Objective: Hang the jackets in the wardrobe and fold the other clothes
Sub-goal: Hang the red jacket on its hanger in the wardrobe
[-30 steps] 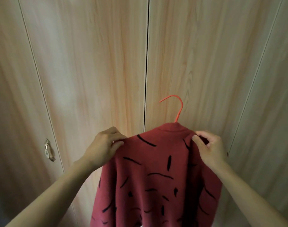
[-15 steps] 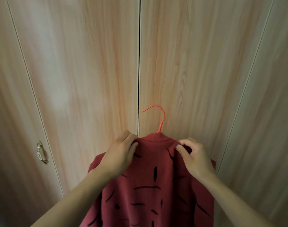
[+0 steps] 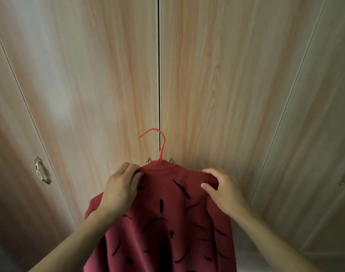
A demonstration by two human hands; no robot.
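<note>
Soft, dim indoor light falls on the wardrobe doors (image 3: 108, 75), brightest across the upper centre and fading toward both sides and the lower corners, which sink into grey shadow. No hard glare shows. The wide lens bows the door seams outward at the edges. The picture is slightly soft throughout, with the wood grain smeared.

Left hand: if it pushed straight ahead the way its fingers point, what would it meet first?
Probably the closed wardrobe door just left of the centre seam, near the small knob; the left hand grips the red jacket. Depth is unclear.
</note>
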